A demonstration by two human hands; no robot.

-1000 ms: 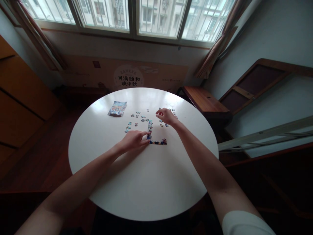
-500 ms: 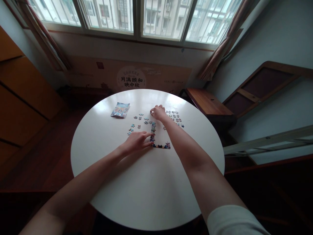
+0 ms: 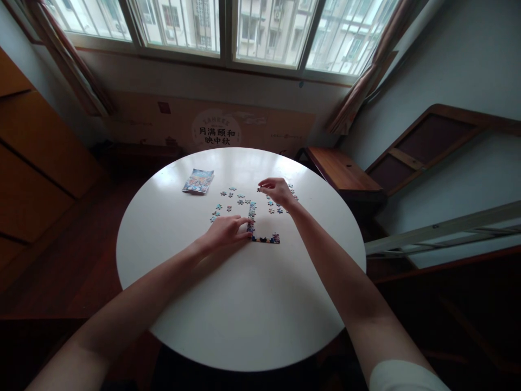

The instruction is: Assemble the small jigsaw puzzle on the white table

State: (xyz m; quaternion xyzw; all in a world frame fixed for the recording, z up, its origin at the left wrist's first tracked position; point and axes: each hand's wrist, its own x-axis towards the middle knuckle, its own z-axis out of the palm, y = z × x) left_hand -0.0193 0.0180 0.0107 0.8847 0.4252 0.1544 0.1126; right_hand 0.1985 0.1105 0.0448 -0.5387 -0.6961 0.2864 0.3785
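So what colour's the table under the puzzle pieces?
The table is plain white, best seen in the head view.

**Room in a home, most likely an apartment**

Curtains (image 3: pixel 352 99) hang beside a wide barred window (image 3: pixel 227 32), and the multi-storey building (image 3: pixel 249 27) outside suggests a flat. Wooden cabinetry (image 3: pixel 44 157), a reddish floor (image 3: pixel 77 271) and a wooden bench (image 3: pixel 342 167) look domestic, as does the jigsaw puzzle (image 3: pixel 252 212) part-assembled on a round white table (image 3: pixel 244 304).
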